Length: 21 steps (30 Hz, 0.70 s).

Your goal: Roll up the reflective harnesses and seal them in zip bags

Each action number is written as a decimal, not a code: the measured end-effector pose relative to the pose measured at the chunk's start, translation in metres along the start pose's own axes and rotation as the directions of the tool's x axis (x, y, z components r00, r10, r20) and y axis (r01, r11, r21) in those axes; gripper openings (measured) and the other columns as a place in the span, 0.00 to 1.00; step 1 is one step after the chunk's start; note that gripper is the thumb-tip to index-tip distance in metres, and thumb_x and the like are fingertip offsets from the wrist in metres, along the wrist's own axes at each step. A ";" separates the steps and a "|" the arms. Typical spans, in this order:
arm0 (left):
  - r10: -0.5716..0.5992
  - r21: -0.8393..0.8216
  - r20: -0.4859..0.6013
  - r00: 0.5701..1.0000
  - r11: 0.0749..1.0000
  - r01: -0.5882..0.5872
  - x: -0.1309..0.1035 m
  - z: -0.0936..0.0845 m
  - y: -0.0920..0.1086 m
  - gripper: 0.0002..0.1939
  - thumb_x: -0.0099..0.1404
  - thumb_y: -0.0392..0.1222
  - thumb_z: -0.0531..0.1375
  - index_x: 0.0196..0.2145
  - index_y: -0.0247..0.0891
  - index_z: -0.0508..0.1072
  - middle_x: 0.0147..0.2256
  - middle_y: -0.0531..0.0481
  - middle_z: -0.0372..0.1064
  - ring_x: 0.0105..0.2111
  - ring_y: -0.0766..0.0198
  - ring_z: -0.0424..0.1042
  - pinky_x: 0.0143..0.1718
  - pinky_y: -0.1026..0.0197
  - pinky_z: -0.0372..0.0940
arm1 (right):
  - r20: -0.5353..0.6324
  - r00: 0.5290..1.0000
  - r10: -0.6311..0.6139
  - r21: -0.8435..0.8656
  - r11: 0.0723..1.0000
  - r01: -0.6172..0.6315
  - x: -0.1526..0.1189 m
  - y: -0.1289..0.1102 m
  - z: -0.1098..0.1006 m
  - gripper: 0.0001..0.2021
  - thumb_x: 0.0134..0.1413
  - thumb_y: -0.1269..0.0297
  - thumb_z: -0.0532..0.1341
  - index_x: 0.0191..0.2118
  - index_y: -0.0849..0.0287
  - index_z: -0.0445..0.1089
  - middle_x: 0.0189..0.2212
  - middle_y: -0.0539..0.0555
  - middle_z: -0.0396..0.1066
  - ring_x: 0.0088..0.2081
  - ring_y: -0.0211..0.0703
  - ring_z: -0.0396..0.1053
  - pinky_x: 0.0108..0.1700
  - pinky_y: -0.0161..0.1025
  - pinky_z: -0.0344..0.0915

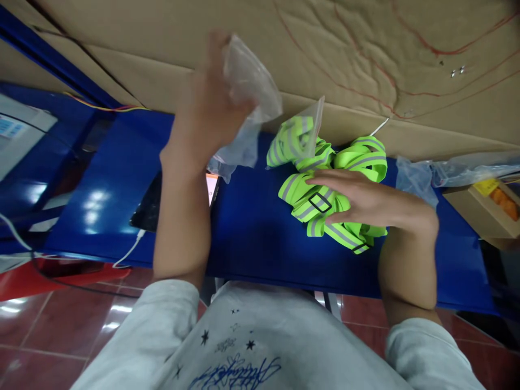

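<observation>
My left hand (215, 103), blurred by motion, is raised above the back of the blue table (260, 233) with a clear plastic bag (254, 78) in its fingers. More clear plastic hangs below that bag. My right hand (357, 197) rests on a heap of neon-green straps (300, 197) with grey stripes and black buckles; its thumb and fingers are apart around part of the heap. Just behind the heap, a clear zip bag (294, 138) with folded green strap inside leans near the brown board.
A phone (212, 187) lies partly behind my left forearm, by a black item (148, 208) and a white cable (132, 249). On the right are plastic bags (467, 168) and a cardboard box (467, 211). Brown covering (345, 59) with red wires rises behind the table.
</observation>
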<state>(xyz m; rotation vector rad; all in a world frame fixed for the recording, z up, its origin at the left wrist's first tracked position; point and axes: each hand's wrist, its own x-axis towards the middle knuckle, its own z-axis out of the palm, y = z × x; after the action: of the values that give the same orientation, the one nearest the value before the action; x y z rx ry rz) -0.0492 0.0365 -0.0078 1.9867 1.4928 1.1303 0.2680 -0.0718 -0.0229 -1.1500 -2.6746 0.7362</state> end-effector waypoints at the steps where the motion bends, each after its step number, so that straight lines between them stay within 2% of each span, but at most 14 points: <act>1: -0.073 0.123 -0.037 0.997 0.989 0.077 0.000 -0.006 -0.001 0.51 0.58 0.53 0.76 0.71 0.50 0.55 0.54 0.51 0.73 0.51 0.46 0.70 0.63 0.36 0.63 | 0.022 1.000 0.020 -0.039 0.999 -0.019 0.005 -0.001 0.007 0.40 0.47 0.58 0.78 0.66 0.46 0.69 0.69 0.57 0.65 0.67 0.62 0.67 0.67 0.58 0.69; 3: -0.155 0.251 -0.042 0.987 0.955 0.161 0.000 -0.012 0.002 0.56 0.62 0.46 0.74 0.75 0.46 0.43 0.65 0.50 0.66 0.59 0.45 0.67 0.69 0.40 0.59 | 0.049 0.995 0.083 -0.098 0.992 -0.078 0.016 -0.005 0.016 0.34 0.51 0.64 0.75 0.64 0.48 0.71 0.70 0.59 0.63 0.67 0.64 0.67 0.66 0.61 0.69; 5: -0.175 0.213 0.039 0.984 0.963 0.163 0.003 -0.012 0.006 0.61 0.61 0.38 0.74 0.76 0.43 0.37 0.74 0.49 0.51 0.67 0.48 0.61 0.73 0.48 0.57 | 0.025 0.994 0.110 -0.105 0.989 -0.107 0.024 -0.009 0.018 0.24 0.58 0.67 0.69 0.61 0.50 0.73 0.65 0.59 0.68 0.63 0.60 0.71 0.63 0.58 0.71; 7: -0.172 0.212 0.123 0.977 0.967 0.144 0.005 -0.008 0.012 0.68 0.54 0.30 0.76 0.76 0.39 0.34 0.78 0.48 0.36 0.73 0.49 0.50 0.77 0.53 0.51 | -0.088 0.994 0.067 -0.081 0.994 -0.074 0.027 -0.011 0.013 0.18 0.64 0.65 0.65 0.58 0.52 0.75 0.57 0.57 0.75 0.56 0.54 0.75 0.60 0.52 0.73; 8: -0.139 0.221 0.143 0.980 0.970 0.106 0.005 -0.006 0.016 0.70 0.51 0.27 0.76 0.76 0.36 0.34 0.79 0.45 0.32 0.75 0.48 0.45 0.78 0.53 0.46 | -0.163 0.986 0.043 -0.079 0.995 -0.056 0.025 -0.013 0.007 0.16 0.65 0.63 0.65 0.57 0.52 0.75 0.53 0.55 0.77 0.52 0.51 0.77 0.57 0.49 0.73; 10: 0.030 0.199 0.160 0.987 0.978 -0.062 0.000 -0.001 0.027 0.63 0.53 0.27 0.74 0.76 0.30 0.41 0.77 0.39 0.39 0.76 0.45 0.42 0.79 0.49 0.42 | -0.319 0.947 0.017 -0.097 0.994 -0.050 0.018 -0.015 -0.007 0.15 0.64 0.60 0.67 0.54 0.54 0.76 0.46 0.54 0.80 0.43 0.46 0.78 0.50 0.44 0.73; 11: 0.154 0.140 0.178 0.972 0.974 -0.180 -0.006 0.002 0.033 0.56 0.58 0.31 0.72 0.75 0.28 0.47 0.74 0.36 0.48 0.74 0.44 0.48 0.78 0.47 0.45 | -0.383 0.924 0.026 -0.094 0.993 -0.067 0.013 -0.017 -0.015 0.14 0.62 0.60 0.68 0.53 0.55 0.77 0.42 0.53 0.80 0.39 0.43 0.76 0.46 0.41 0.72; 13: 0.395 -0.080 0.270 0.878 0.918 -0.389 -0.020 0.011 0.047 0.41 0.67 0.42 0.68 0.72 0.31 0.58 0.69 0.37 0.60 0.68 0.45 0.62 0.73 0.45 0.54 | -0.467 0.881 0.079 -0.037 0.993 -0.109 0.002 -0.021 -0.030 0.14 0.59 0.60 0.71 0.50 0.57 0.78 0.38 0.51 0.80 0.34 0.38 0.73 0.40 0.37 0.69; 14: 0.476 -0.222 0.346 0.809 0.879 -0.422 -0.027 0.017 0.054 0.41 0.67 0.48 0.69 0.71 0.34 0.59 0.67 0.38 0.63 0.66 0.45 0.66 0.71 0.46 0.58 | -0.507 0.855 0.112 0.008 0.992 -0.125 -0.004 -0.023 -0.036 0.14 0.58 0.60 0.72 0.49 0.57 0.78 0.38 0.50 0.80 0.34 0.37 0.72 0.39 0.36 0.67; 15: 0.520 -0.338 0.427 0.740 0.850 -0.404 -0.034 0.024 0.060 0.44 0.65 0.52 0.71 0.72 0.36 0.59 0.68 0.39 0.62 0.66 0.44 0.66 0.71 0.45 0.59 | -0.547 0.824 0.148 0.057 0.988 -0.140 -0.009 -0.025 -0.041 0.15 0.56 0.61 0.73 0.48 0.57 0.79 0.38 0.50 0.79 0.34 0.36 0.72 0.38 0.35 0.66; 16: 0.540 -0.418 0.482 0.690 0.834 -0.360 -0.040 0.032 0.065 0.48 0.61 0.54 0.73 0.72 0.38 0.59 0.70 0.40 0.60 0.69 0.43 0.63 0.72 0.44 0.58 | -0.583 0.791 0.187 0.107 0.982 -0.154 -0.013 -0.027 -0.045 0.16 0.55 0.61 0.74 0.48 0.56 0.79 0.39 0.50 0.79 0.34 0.35 0.71 0.37 0.34 0.65; 17: 0.542 -0.475 0.517 0.662 0.826 -0.305 -0.044 0.040 0.069 0.51 0.57 0.54 0.76 0.71 0.41 0.60 0.72 0.41 0.57 0.71 0.42 0.60 0.74 0.44 0.56 | -0.619 0.753 0.223 0.155 0.975 -0.161 -0.017 -0.029 -0.048 0.17 0.54 0.61 0.75 0.49 0.55 0.80 0.39 0.50 0.79 0.34 0.35 0.70 0.36 0.34 0.64; 19: 0.515 -0.543 0.537 0.668 0.817 -0.194 -0.048 0.056 0.073 0.54 0.50 0.52 0.79 0.70 0.46 0.63 0.73 0.44 0.55 0.74 0.40 0.55 0.75 0.42 0.54 | -0.690 0.668 0.278 0.267 0.956 -0.121 -0.020 -0.030 -0.050 0.18 0.52 0.59 0.77 0.49 0.54 0.80 0.41 0.52 0.79 0.34 0.36 0.70 0.35 0.36 0.63; 21: 0.476 -0.593 0.528 0.703 0.799 -0.096 -0.048 0.071 0.072 0.55 0.47 0.50 0.81 0.69 0.47 0.64 0.71 0.44 0.58 0.72 0.39 0.58 0.72 0.39 0.58 | -0.755 0.582 0.301 0.381 0.924 0.016 -0.021 -0.028 -0.050 0.18 0.50 0.57 0.78 0.47 0.53 0.81 0.40 0.53 0.79 0.35 0.39 0.72 0.35 0.39 0.65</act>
<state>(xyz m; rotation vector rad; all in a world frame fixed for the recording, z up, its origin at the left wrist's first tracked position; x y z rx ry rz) 0.0455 -0.0229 -0.0143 1.9410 0.4234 0.6958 0.2803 -0.0842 0.0357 -1.2142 -1.6127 0.4909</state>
